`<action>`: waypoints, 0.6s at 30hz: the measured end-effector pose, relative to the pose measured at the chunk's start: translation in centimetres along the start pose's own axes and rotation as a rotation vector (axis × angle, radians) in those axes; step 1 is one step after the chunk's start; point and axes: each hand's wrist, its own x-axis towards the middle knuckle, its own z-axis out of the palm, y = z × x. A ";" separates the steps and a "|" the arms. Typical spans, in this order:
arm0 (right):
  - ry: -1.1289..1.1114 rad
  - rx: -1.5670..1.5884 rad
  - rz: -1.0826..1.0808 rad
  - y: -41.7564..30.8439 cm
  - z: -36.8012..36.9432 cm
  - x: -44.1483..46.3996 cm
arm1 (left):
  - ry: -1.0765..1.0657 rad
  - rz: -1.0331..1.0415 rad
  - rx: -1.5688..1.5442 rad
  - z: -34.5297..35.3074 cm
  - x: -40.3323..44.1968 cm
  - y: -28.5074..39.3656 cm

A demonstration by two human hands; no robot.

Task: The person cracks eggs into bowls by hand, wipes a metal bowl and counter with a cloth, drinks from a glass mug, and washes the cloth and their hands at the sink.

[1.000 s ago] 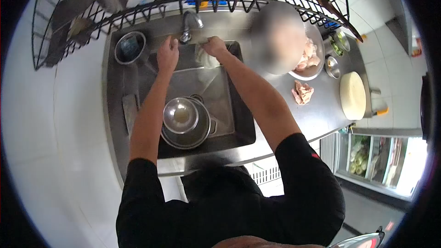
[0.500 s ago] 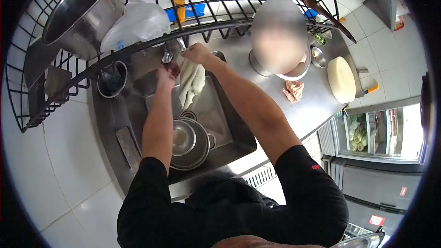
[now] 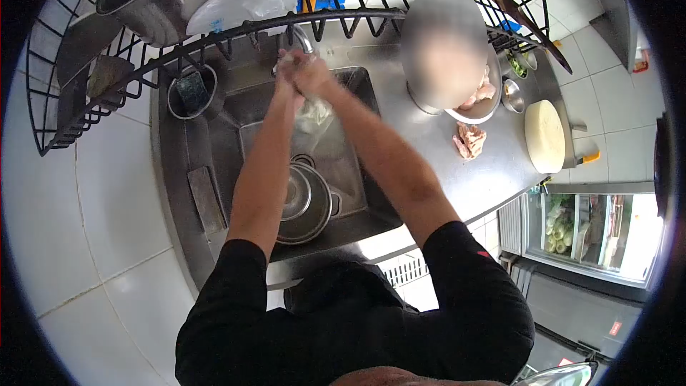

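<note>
Both my hands are close together under the sink faucet [image 3: 304, 39], somewhat smeared by motion. My left hand [image 3: 285, 70] is closed around the upper part of a wet, whitish cloth [image 3: 314, 117]. Pressed against it, my right hand [image 3: 313, 76] also grips the cloth. The cloth's lower end hangs over the sink basin [image 3: 346, 164]. Below it, a metal pot [image 3: 307, 229] stands in the basin with a smaller metal bowl [image 3: 296, 196] inside, partly hidden by my left forearm.
A black wire rack [image 3: 343, 18] spans above the sink, carrying a large pot [image 3: 161, 7] and a plastic bag [image 3: 246, 0]. On the right counter lie raw meat [image 3: 469, 141], a round white board [image 3: 544, 136] and a bowl [image 3: 468, 116], partly covered by a blurred patch.
My left hand has left the faucet's handle area and joined my right hand on the cloth. The cloth is now bunched up higher. The whole view has shifted slightly.
</note>
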 end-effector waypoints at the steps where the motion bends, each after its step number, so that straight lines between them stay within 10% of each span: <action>1: 0.105 -0.002 0.101 -0.4 0.8 -0.2 | -0.269 0.084 -0.171 -4.2 0.7 -1.1; 5: 0.267 0.085 0.334 -0.3 1.1 -0.5 | 0.991 -0.087 0.475 8.7 -0.1 -1.4; 8: 0.234 -0.036 0.276 -1.4 0.2 -2.6 | 0.567 -0.141 1.275 -1.0 -1.9 -1.4; 10: 0.235 -0.128 0.277 3.6 0.7 -1.6 | 0.758 -0.409 0.418 4.7 -2.2 0.8; 11: 0.103 -0.079 0.450 4.5 -2.5 -0.5 | 0.639 -0.452 0.688 6.9 -3.2 2.3; 13: -0.162 0.762 0.484 7.0 -6.0 -0.2 | 0.333 -0.557 1.208 7.8 -5.5 5.5; 18: -0.166 0.947 0.476 1.1 -12.0 -0.5 | 0.208 -0.963 1.584 0.8 -8.5 8.1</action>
